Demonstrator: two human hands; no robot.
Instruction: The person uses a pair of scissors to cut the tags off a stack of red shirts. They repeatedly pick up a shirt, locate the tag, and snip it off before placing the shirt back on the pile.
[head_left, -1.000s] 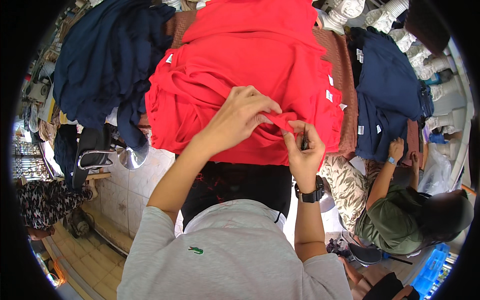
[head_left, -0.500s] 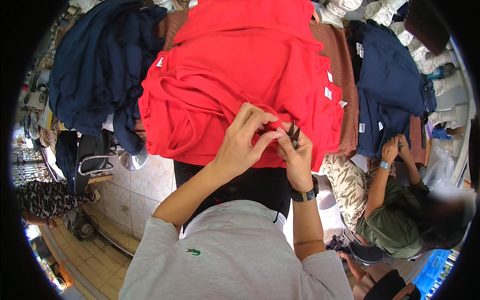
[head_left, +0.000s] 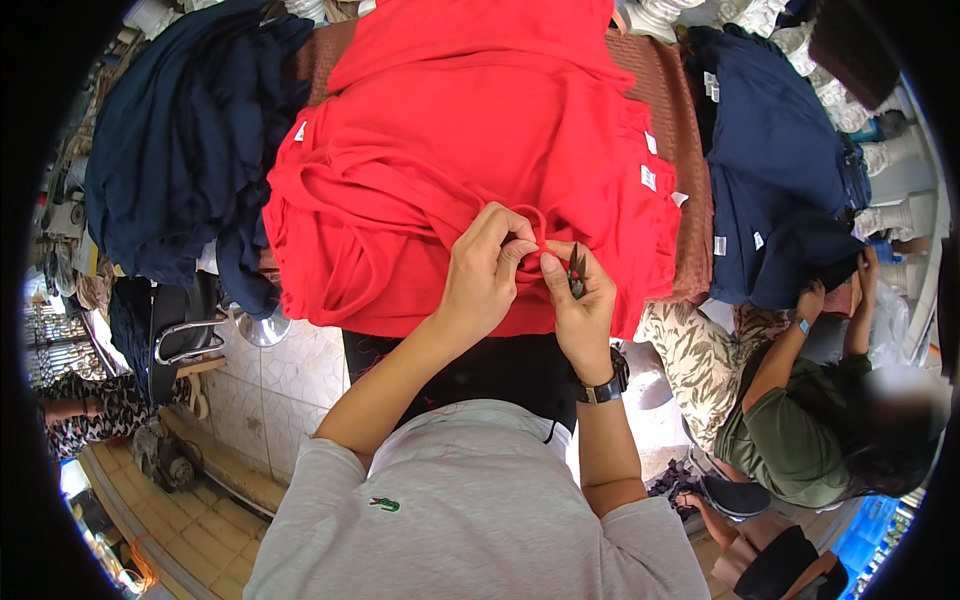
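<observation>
A pile of red garments [head_left: 440,110] lies in front of me, with white labels along its right edge. My left hand [head_left: 487,268] is closed, thumb and fingers pinching a narrow red edge or strap that loops up above the fingertips. Right beside it, my right hand [head_left: 582,300] pinches the same red cloth between thumb and forefinger. Small dark thread snips [head_left: 576,272] are tucked in that right hand, their pointed blades sticking up past the fingers. The two hands almost touch at the near part of the pile.
A brown cloth [head_left: 670,130] covers the table under the garments. Navy garments [head_left: 190,140] are heaped on the left, and more navy garments [head_left: 775,170] lie on the right. There a co-worker in a green shirt [head_left: 800,425] handles one. A black chair [head_left: 180,325] stands at the left.
My fingertips have drawn closer together, and a red loop now shows above them. The snips stand more upright with blades closer together. The co-worker's hands have moved apart, lifting navy cloth.
</observation>
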